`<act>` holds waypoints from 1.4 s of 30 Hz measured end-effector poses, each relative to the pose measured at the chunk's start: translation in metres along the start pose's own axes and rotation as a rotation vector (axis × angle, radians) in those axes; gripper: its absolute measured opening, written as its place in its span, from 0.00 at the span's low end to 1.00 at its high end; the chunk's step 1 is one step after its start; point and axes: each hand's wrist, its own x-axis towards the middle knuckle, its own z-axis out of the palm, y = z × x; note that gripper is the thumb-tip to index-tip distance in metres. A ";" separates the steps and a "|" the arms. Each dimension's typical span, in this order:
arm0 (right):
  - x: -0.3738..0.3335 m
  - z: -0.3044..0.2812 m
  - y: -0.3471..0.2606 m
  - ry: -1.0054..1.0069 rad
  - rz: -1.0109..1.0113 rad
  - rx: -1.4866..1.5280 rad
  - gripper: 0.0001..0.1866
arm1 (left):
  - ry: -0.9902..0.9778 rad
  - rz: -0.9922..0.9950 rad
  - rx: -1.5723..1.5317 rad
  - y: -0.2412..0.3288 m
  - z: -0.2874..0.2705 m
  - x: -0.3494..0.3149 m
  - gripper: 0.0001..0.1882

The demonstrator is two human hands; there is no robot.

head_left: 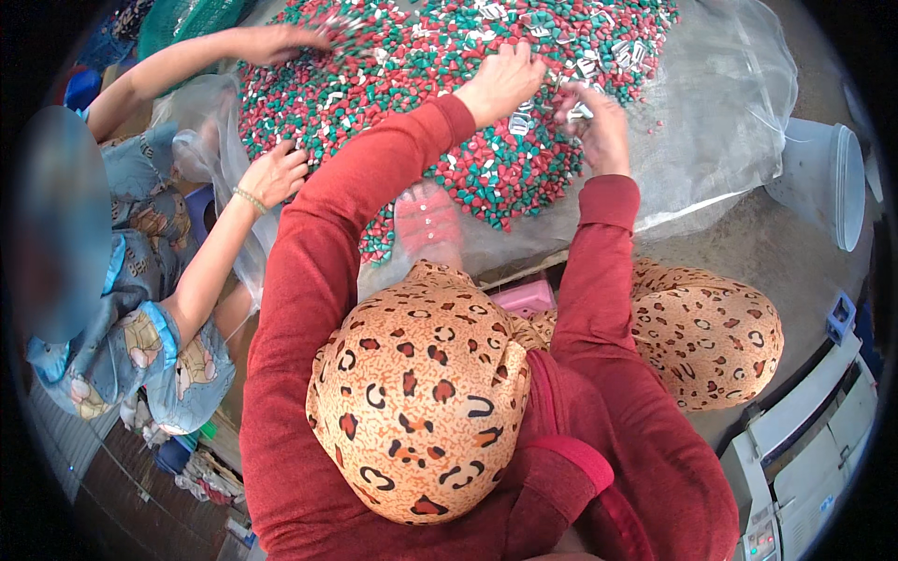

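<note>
A wide heap of small red, green and white pieces (pixel 505 173) covers a pale sheet. Over its upper middle is my left hand (pixel 505 82), back upward, its fingers bent down into the pieces; what they grip, if anything, is hidden. Just to the right, my right hand (pixel 603 126) is raised over the heap's edge with thumb and fingers closed around a small whitish piece (pixel 580 110). Several pale, frame-shaped pieces (pixel 520 120) lie on the heap between and beyond my hands.
A co-worker's blurred hand (pixel 281 42) and other hand (pixel 274 175) work at the heap's left side. The translucent sheet (pixel 716 103) extends to the right, beside a clear plastic bucket (pixel 823 182). A pink stool (pixel 524 297) shows below me; a white machine (pixel 804 439) stands lower right.
</note>
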 end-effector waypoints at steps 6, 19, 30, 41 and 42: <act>0.007 0.029 0.038 0.169 -0.141 -1.004 0.20 | 0.030 -0.130 0.021 -0.006 -0.007 -0.019 0.12; -0.008 0.059 0.027 0.169 -0.105 -0.452 0.14 | 0.038 -0.760 -1.739 -0.077 -0.075 -0.117 0.10; 0.007 0.075 0.034 0.091 -0.267 -1.218 0.15 | -0.088 -0.511 -2.156 -0.068 -0.059 -0.113 0.09; 0.012 0.039 0.011 -0.156 0.156 -0.087 0.09 | 0.241 -0.058 -2.514 -0.062 -0.071 -0.087 0.12; 0.015 0.031 0.012 -0.211 0.172 0.128 0.09 | 0.190 -0.031 -2.570 -0.066 -0.071 -0.081 0.11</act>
